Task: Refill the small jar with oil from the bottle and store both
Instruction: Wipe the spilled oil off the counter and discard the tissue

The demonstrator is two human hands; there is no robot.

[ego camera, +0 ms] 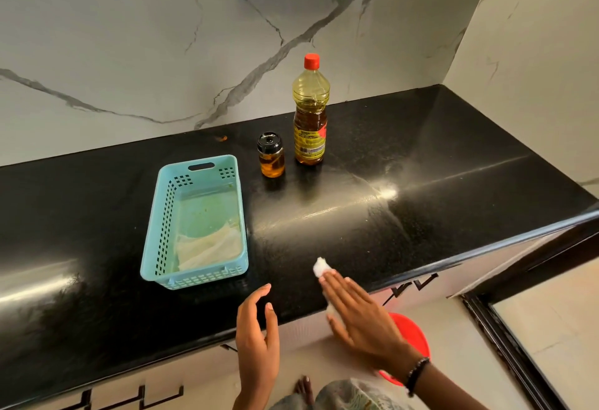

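- Both forearms are bare, no sleeves reaching the wrists.
- The left hand (257, 338) wears no ring or band.
- The right hand (359, 315) has a dark beaded bracelet (416, 374) round its wrist.
- Below the arms shows a garment (350, 393) in a grey-green mottled print.
- Fingernails are short and unpainted.

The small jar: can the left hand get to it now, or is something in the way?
Probably yes. The left hand is open and empty, and bare counter lies between it and the small jar; the blue basket stands off to the side.
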